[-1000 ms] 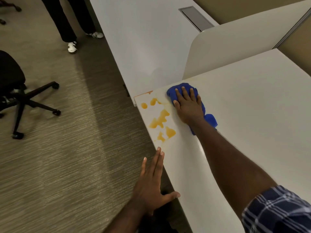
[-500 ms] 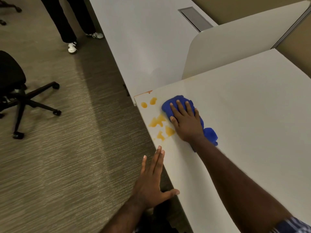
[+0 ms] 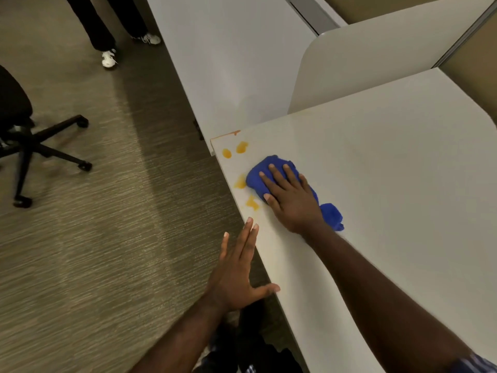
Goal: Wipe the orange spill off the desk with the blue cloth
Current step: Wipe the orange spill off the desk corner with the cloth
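The blue cloth (image 3: pixel 259 177) lies bunched on the white desk (image 3: pixel 390 170) near its left front corner. My right hand (image 3: pixel 291 199) presses flat on top of the cloth, fingers spread. Orange spill blots (image 3: pixel 241 147) remain at the corner, with smaller smears (image 3: pixel 252 203) along the desk edge just left of the cloth. My left hand (image 3: pixel 236 273) is open, fingers straight, with its thumb touching the desk edge closer to me. It holds nothing.
A white divider panel (image 3: pixel 363 57) stands behind the desk, with a second white desk (image 3: pixel 228 49) beyond it. A black office chair (image 3: pixel 24 130) sits on the carpet at left. A person's legs (image 3: pixel 107 28) in black trousers stand at the top.
My right hand has slid the cloth toward me and left, over the middle of the spill. The large central blots are gone. My left hand has stayed at the desk edge.
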Demonstrator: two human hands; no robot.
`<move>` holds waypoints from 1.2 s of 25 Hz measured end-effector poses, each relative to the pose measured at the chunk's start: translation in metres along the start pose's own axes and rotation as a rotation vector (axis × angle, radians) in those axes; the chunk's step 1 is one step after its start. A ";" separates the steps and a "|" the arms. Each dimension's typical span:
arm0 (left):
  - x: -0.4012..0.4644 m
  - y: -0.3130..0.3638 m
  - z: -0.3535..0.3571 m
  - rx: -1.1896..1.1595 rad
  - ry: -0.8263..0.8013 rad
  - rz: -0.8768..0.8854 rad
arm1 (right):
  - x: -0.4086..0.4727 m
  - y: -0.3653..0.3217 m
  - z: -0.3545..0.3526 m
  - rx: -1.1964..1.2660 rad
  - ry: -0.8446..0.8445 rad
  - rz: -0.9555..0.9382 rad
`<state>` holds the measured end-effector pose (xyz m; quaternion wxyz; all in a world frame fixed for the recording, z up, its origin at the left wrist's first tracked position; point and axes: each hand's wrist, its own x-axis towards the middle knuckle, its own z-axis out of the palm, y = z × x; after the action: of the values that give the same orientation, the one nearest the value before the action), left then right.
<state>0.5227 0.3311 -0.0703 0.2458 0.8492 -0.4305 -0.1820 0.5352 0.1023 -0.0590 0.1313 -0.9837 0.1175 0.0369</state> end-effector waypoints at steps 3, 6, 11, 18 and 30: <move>-0.001 0.001 -0.001 0.015 0.000 -0.006 | 0.008 0.009 -0.005 0.018 0.030 0.139; -0.003 0.003 -0.003 0.043 -0.005 -0.021 | 0.015 -0.022 -0.001 0.017 0.027 0.127; -0.010 0.004 -0.008 0.132 0.022 -0.115 | -0.001 -0.029 0.004 -0.003 -0.033 -0.062; -0.021 -0.007 -0.019 0.024 0.155 -0.116 | 0.001 -0.079 0.008 -0.007 -0.041 -0.024; 0.063 0.031 -0.042 0.067 0.301 -0.303 | -0.025 -0.015 -0.043 0.461 0.205 0.295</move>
<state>0.5599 0.2748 -0.0243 0.2487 0.9295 -0.2622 -0.0734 0.5158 0.1106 -0.0117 0.3320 -0.8988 0.2771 -0.0716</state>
